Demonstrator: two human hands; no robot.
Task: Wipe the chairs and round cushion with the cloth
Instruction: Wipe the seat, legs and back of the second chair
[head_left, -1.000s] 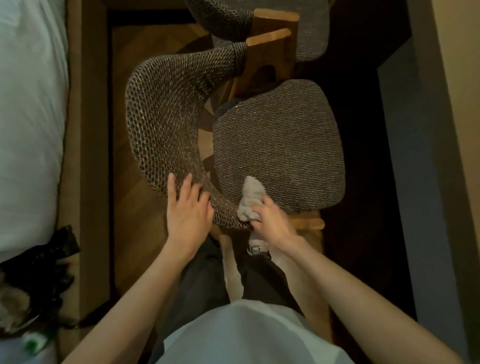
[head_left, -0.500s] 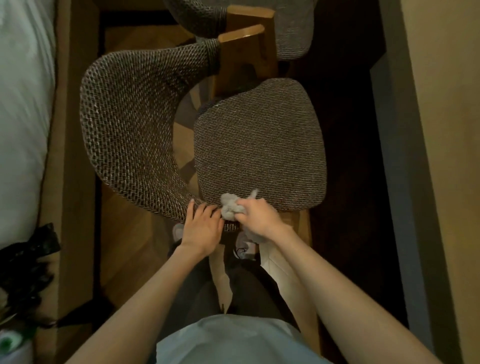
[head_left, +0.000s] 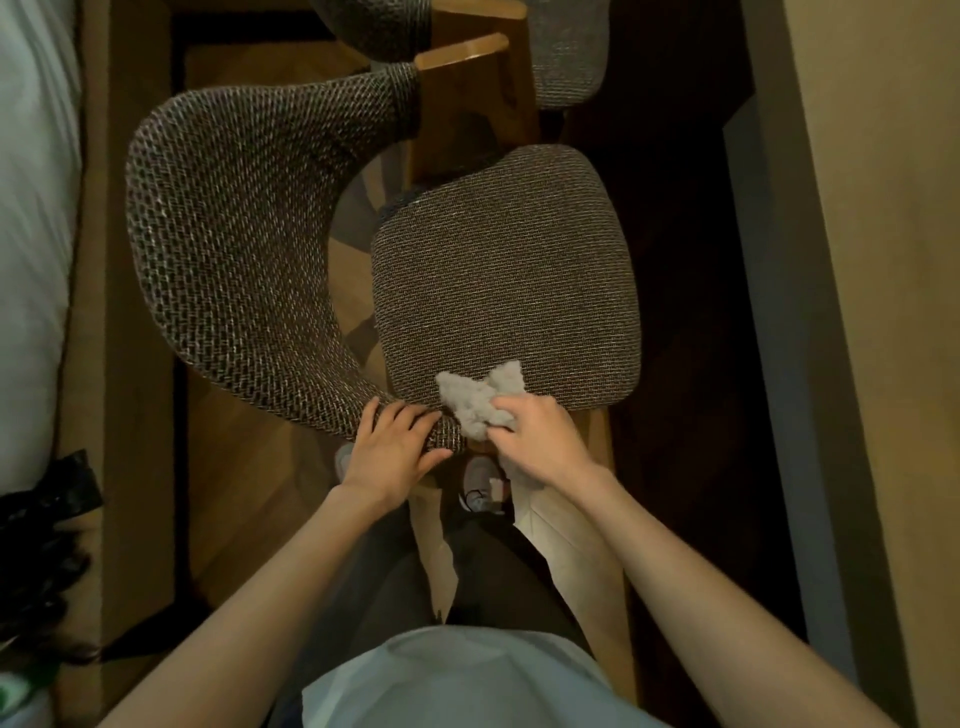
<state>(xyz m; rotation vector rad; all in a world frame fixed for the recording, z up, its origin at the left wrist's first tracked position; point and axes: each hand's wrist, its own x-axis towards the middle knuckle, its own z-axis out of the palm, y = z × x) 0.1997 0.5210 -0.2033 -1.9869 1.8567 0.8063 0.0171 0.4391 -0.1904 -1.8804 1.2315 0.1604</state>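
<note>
Right grip (head_left: 540, 441) on cloth (head_left: 478, 402), farther onto seat (head_left: 504, 270)

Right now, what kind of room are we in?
Probably a bedroom or hotel room: white bedding along the left edge, a woven upholstered chair with a second chair beyond it, and a wooden floor.

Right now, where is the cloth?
In the head view, the cloth sits low centre, bunched in the right hand on the near edge of the chair seat, just right of the left hand.
</note>
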